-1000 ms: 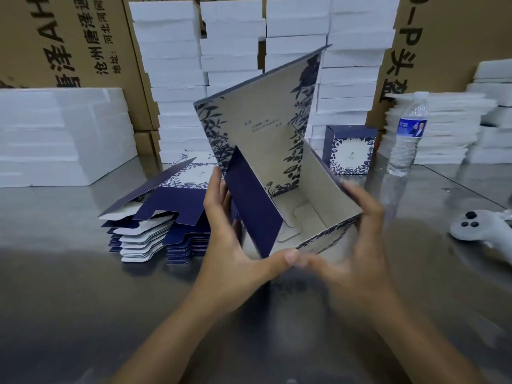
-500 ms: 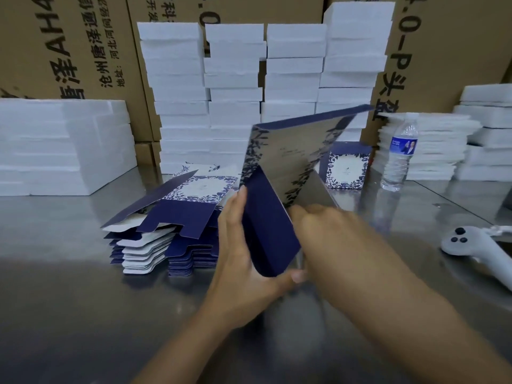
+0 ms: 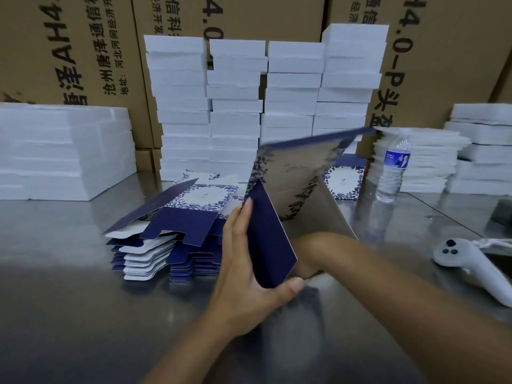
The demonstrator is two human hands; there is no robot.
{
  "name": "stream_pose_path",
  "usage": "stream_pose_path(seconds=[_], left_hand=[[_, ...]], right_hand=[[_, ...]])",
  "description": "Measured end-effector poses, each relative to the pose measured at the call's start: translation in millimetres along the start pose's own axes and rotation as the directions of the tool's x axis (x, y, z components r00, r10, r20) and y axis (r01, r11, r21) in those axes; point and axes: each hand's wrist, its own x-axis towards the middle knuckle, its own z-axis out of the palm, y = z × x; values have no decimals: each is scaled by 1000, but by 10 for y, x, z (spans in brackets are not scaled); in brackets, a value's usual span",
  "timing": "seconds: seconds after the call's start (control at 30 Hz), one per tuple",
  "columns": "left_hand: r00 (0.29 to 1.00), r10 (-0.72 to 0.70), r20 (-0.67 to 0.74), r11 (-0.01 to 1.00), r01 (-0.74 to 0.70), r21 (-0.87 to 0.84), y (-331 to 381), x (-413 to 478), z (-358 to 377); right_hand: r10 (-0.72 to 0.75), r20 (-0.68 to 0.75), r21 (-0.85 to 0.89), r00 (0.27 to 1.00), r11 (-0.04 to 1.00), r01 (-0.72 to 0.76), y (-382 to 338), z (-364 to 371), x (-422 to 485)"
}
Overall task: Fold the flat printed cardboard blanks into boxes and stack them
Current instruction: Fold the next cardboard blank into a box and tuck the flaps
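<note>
Half-formed box point(image 3: 291, 176) is standing on the surface point(image 3: 83, 314) beside the flat blanks point(image 3: 177, 225). The left hand point(image 3: 243, 273) is pinching its navy side panel. The right hand point(image 3: 307, 256) is reaching inside, its grip hidden. The card is probably light, stiff and easily creased, so panel edges are offering the best hold.

right hand point(image 3: 307, 254): my fingers are buried inside the half-folded box point(image 3: 329, 217), behind the navy flap point(image 3: 268, 239); I cannot tell their grip.
lid point(image 3: 302, 162): far edge smeared by blur.
finished box point(image 3: 345, 178): left side covered by the lid.
controller point(image 3: 465, 261): cut off at the right edge.
</note>
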Motion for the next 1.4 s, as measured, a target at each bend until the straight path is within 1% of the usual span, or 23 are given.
stream_pose_path(seconds=[0.03,0.13,0.2,0.37,0.43,0.47,0.53,0.57,0.6,0.63,0.7,0.73,0.8,0.83,0.9,0.93,1.03,1.1,1.13,1.23,1.3,1.33,1.4], left_hand=[[1000,-4,9,1000,4,-4,-2,-2,6],[999,-24,22,1000,25,-17,-9,8,1],[1000,-23,19,999,23,-33,-12,23,-25],[1000,3,-2,999,-3,47,8,37,-43],[1000,-10,-9,998,11,68,13,50,-50],[1000,-18,-11,997,18,73,20,56,-63],[999,-32,-12,997,33,74,38,69,-78],[999,-41,-11,997,41,69,52,75,-80],[999,-50,-9,997,51,62,64,78,-81],[998,-64,-4,996,64,57,77,77,-83],[994,-105,20,993,104,53,97,73,-93],[991,-126,39,991,124,56,105,71,-97],[985,-148,89,986,140,88,120,67,-98],[981,-152,118,985,139,104,126,63,-94],[971,-158,179,982,136,130,121,54,-86],[963,-169,210,979,139,149,105,45,-78],[946,-189,262,969,137,204,87,36,-52],[973,-134,190,973,93,209,63,62,-43],[987,-97,128,977,70,201,45,81,-48],[999,-4,-41,975,13,222,1,119,-82],[994,34,-104,962,-4,273,-18,128,-96],[991,55,-119,954,-17,300,-21,126,-92],[984,105,-144,935,-48,353,-25,120,-73]], right_hand=[[4,20,-13,1000,1000,-3,-18,-7,-11],[-2,-26,-63,1000,998,0,-8,-14,-6],[-13,-18,-64,1000,998,12,-46,-28,11],[-198,-124,-5,972,980,199,-21,6,126],[-257,-149,-25,955,966,256,6,-10,107],[-281,-182,-41,942,960,278,15,-21,72],[-271,-315,-77,910,962,260,30,-22,-12],[-251,-416,-121,874,968,221,50,-13,-67],[-230,-534,-153,814,973,175,74,3,-132],[-217,-640,-160,737,976,148,112,25,-201],[-158,-798,-84,582,985,153,182,69,-334],[-101,-865,-13,491,984,180,209,103,-389],[8,-951,107,309,947,303,220,202,-448],[39,-962,141,270,918,370,213,256,-454],[39,-960,166,278,877,451,203,363,-425],[17,-956,153,293,881,447,215,402,-402],[-18,-949,88,315,944,319,317,455,-339],[-23,-942,68,335,964,257,371,455,-329],[-30,-929,70,369,965,254,387,443,-334],[-63,-838,126,542,944,304,427,374,-396],[-82,-786,136,612,944,301,479,326,-436],[-89,-781,120,618,950,288,499,319,-446],[-90,-806,66,585,969,240,480,335,-442]])
